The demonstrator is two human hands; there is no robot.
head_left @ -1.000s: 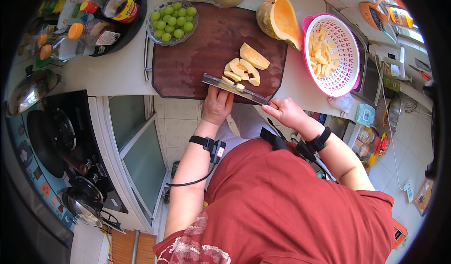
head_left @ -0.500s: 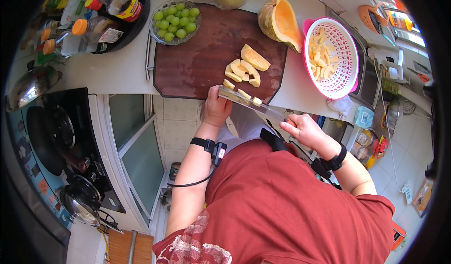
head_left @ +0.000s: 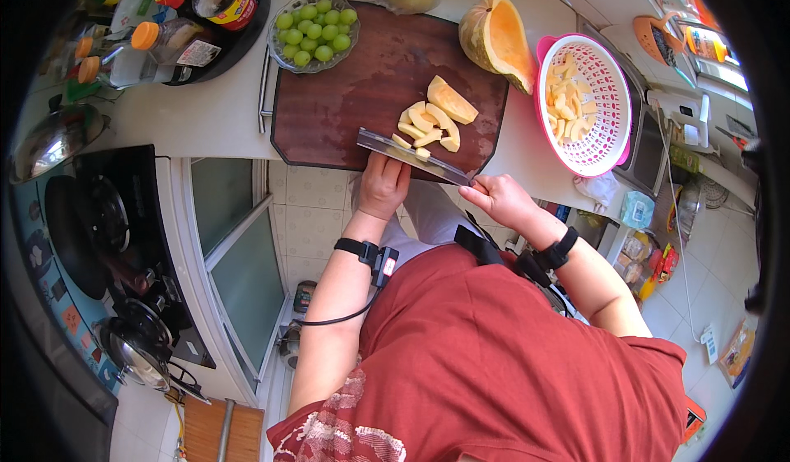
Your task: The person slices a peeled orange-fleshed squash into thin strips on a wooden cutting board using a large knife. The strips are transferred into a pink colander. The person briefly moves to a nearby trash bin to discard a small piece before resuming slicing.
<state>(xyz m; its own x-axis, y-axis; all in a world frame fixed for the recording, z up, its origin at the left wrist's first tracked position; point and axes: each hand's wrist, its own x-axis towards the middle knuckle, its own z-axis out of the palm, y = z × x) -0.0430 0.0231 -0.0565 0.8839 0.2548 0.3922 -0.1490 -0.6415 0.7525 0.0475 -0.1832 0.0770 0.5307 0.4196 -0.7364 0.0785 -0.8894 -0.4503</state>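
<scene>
My right hand [head_left: 504, 202] is wrapped around the handle of a wide-bladed kitchen knife [head_left: 418, 157]. Its blade slants across the near edge of a dark brown cutting board [head_left: 337, 120]. Close against the blade is my left hand [head_left: 383, 189], its fingers bunched and their tips hidden behind the metal, so what they hold cannot be seen. A small pale piece of pumpkin [head_left: 423, 153] shows at the blade's upper edge. Just beyond lie several curved peeled pumpkin slices [head_left: 422, 117] and a thicker wedge [head_left: 453, 101].
A cut pumpkin [head_left: 504, 42] rests at the board's far right corner. Beside it stands a white and pink colander [head_left: 615, 79] holding pumpkin pieces. A glass bowl of green grapes [head_left: 313, 32] sits far left, near sauce bottles [head_left: 218, 5]. A black stove [head_left: 136, 232] is at left.
The knife and my right hand have shifted left and slightly away from me, the blade now further over the board. My left hand stays near the board's edge, its fingertips now behind the blade.
</scene>
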